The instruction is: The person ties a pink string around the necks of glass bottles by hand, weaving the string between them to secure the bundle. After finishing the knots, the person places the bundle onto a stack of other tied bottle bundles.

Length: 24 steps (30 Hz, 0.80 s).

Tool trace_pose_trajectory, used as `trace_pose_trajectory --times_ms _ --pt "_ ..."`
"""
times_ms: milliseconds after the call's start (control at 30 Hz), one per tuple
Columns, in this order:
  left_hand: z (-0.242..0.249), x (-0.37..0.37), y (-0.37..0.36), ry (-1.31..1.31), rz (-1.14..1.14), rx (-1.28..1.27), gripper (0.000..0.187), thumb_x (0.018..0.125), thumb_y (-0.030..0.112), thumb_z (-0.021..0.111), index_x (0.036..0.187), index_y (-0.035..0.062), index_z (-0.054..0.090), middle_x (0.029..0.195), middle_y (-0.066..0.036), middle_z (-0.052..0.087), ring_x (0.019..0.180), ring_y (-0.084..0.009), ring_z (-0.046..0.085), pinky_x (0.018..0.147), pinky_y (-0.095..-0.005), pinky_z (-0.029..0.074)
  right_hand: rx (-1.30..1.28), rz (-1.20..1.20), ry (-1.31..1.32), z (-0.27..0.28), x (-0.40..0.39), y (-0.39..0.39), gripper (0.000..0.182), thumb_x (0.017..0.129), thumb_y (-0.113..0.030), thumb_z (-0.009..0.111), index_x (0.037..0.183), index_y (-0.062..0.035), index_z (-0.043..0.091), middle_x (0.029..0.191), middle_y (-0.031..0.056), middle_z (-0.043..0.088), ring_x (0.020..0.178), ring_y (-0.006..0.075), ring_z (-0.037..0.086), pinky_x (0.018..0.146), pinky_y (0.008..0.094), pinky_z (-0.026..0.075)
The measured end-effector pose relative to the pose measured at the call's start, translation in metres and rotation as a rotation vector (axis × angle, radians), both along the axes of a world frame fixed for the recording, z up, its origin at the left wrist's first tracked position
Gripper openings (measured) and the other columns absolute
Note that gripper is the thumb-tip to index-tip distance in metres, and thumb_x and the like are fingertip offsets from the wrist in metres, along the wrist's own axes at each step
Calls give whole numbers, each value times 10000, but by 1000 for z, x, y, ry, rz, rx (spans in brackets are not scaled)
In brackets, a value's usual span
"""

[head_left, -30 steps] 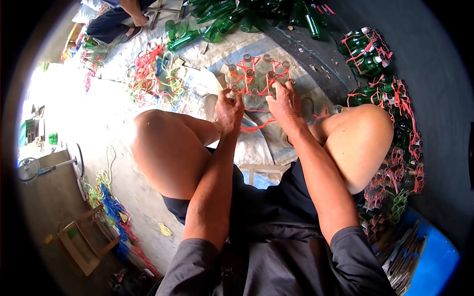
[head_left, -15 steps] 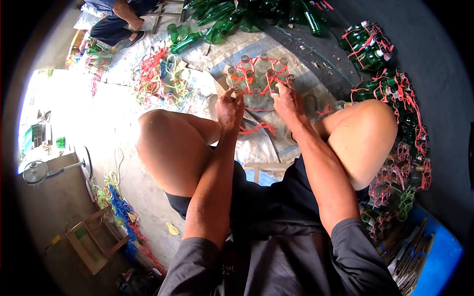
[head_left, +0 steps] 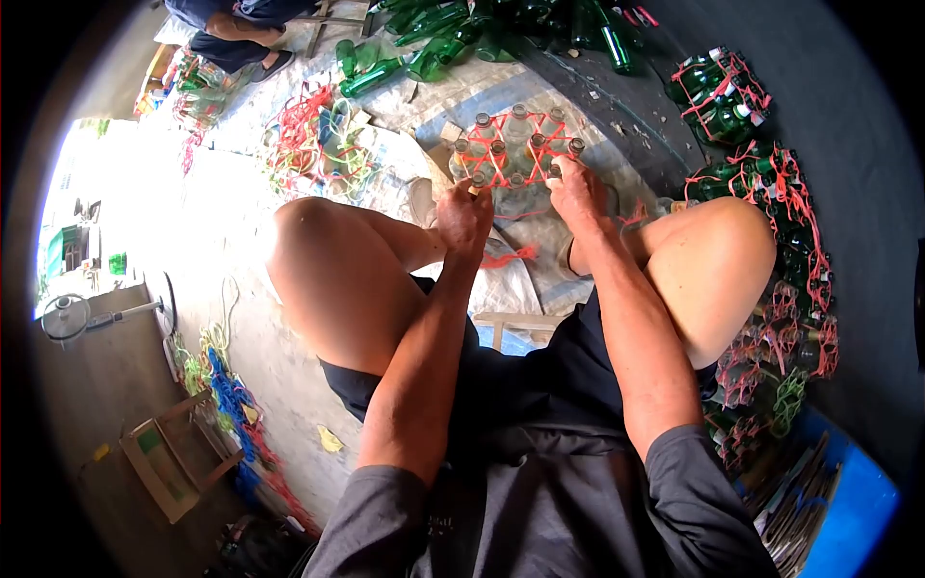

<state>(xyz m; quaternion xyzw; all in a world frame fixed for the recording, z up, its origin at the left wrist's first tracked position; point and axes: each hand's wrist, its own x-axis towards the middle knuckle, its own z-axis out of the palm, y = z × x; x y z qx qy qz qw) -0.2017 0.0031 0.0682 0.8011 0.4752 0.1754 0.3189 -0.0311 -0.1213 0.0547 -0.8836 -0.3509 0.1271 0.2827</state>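
A bundle of several clear glass bottles (head_left: 520, 127) stands upright in front of me, with red plastic string (head_left: 498, 166) criss-crossing round the necks. My left hand (head_left: 464, 217) is at the bundle's near left corner, fingers pinched on the string beside a bottle neck. At the near right corner, my right hand (head_left: 581, 193) has thumb and finger closed on the string by another neck. The fingertips are partly hidden by the backs of both hands. A loose red strand (head_left: 511, 257) lies on the sheet just below the bundle.
Green bottles (head_left: 438, 53) lie heaped at the far side. String-tied bottle bundles (head_left: 718, 96) line the right. Tangled red and green string (head_left: 318, 144) lies to the left. Another person's leg and foot (head_left: 275, 65) show at upper left. A fan (head_left: 67, 316) stands at left.
My head view has shifted slightly. Both hands have moved a little to the right, and the left hand sits closer to the near left bottle neck.
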Motion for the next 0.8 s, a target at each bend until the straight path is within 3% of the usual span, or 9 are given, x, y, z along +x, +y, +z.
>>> trace_pose_trajectory --times_ms 133,233,267,400,500,600,633,700,800 --pt "-7 -1 1 -49 -12 90 316 848 267 683 1012 13 775 713 -240 690 690 -407 710 681 -493 554 41 -45 -65 26 7 1 244 890 -144 645 1118 -78 701 1094 217 747 1040 430 706 878 516 557" --pt "-11 -1 1 -120 12 23 302 849 265 670 977 7 764 693 -248 674 683 -424 701 658 -501 543 -92 -62 -11 45 9 2 242 909 -179 628 1115 -80 706 1069 225 751 1028 435 709 885 518 557" --pt "-11 -3 2 -126 -9 10 300 851 262 666 975 6 760 693 -253 672 682 -425 701 655 -500 543 -66 -36 17 50 3 0 220 940 -222 615 1043 -62 728 1052 235 748 1023 439 712 883 524 569" --pt "-20 -3 7 -111 -25 7 283 851 244 651 962 1 744 700 -269 666 676 -421 700 653 -495 545 107 72 188 3 -26 4 292 948 -273 601 895 -22 741 930 273 731 931 481 713 830 553 572" --pt "-12 -5 5 -113 -16 -78 285 850 223 641 989 1 751 709 -264 677 656 -385 706 641 -478 548 112 75 378 0 -61 10 323 946 -305 613 920 -5 731 930 275 729 872 464 717 801 522 565" --pt "-4 -7 0 -180 48 -186 276 859 194 614 986 -1 761 733 -260 701 663 -386 713 612 -481 560 93 -1 795 8 -81 19 305 983 -296 641 904 -11 715 805 91 717 715 175 679 658 342 559" --pt "-3 -6 -1 -205 75 -215 271 863 183 602 977 -2 764 743 -261 710 671 -394 715 601 -486 566 150 -54 943 10 -87 18 304 988 -301 639 903 -17 707 807 75 706 707 161 667 648 324 549" --pt "-18 -3 6 -218 50 -121 229 882 171 610 928 -4 750 670 -200 691 583 -298 691 536 -426 543 284 -168 1240 10 -94 17 303 997 -312 635 901 -30 690 810 43 683 692 133 641 628 287 530" --pt "-11 -5 4 -238 -12 -161 177 906 118 604 809 -1 692 606 -154 625 526 -226 648 501 -411 530 445 -268 1364 5 -97 15 275 1027 -280 601 926 -27 642 788 44 654 620 114 587 529 272 453"
